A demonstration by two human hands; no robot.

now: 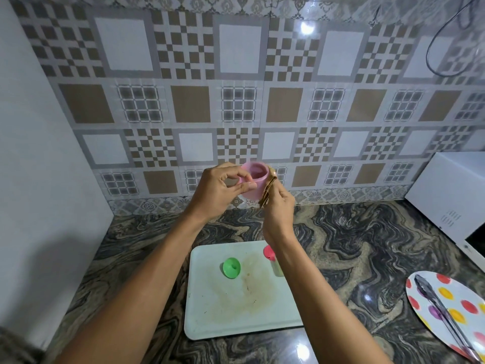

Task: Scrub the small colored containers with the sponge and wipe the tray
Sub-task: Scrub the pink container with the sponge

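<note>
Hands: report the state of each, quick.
Left hand: holds the pink container.
Right hand: pinches the brown sponge against that container's side.

- Illumination: even, fairly bright indoor light from overhead, slightly cool in tone.
- Glare: one white hotspot on the glossy tiled wall (306, 28); two more on the polished countertop (301, 348).
- Shadow: a soft dark patch on the white side panel (49, 248), lower left.
- Blur: the pink cup (253, 177) and the sponge (267, 193) are smeared; the corners are soft.
- Distortion: the wide-angle lens bows tile lines near the edges.

A green round plastic container (231, 267) sits on the pale rectangular tray (210, 320); a dotted oval plate (467, 287) lies right of the tray.
</note>
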